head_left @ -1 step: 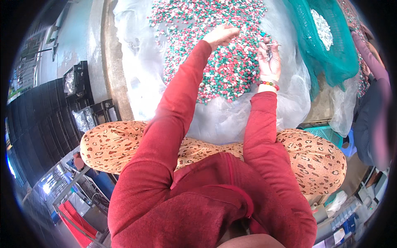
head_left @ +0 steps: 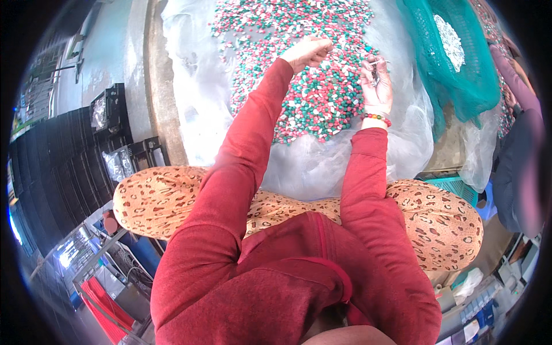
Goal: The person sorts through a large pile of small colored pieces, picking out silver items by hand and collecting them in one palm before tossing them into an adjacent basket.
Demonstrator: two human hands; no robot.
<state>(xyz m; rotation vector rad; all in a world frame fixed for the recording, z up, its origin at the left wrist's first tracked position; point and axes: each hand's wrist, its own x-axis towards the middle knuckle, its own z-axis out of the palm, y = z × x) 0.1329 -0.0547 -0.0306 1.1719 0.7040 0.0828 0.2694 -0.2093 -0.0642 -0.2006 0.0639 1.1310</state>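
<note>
Many small red, green and white capsule-like pieces lie in a loose layer on a translucent plastic sheet. Over the middle of the layer is my left hand, its fingers curled together; whatever they hold, if anything, is hidden. At the layer's right edge my right hand is turned palm up, with its fingers bent inward. Small silvery-white bits show in that palm, and a thin pale piece sticks out by the fingertips; too small to name. A beaded bracelet circles the right wrist.
Green netting on the right holds a pile of white pieces. Beyond it, another person's sleeve reaches toward more coloured pieces. Black crates stand at the left, and a teal basket sits beside my right knee.
The view has shifted slightly, so the hands and sheet sit a little further right in the picture. Both hands keep nearly the same pose.
</note>
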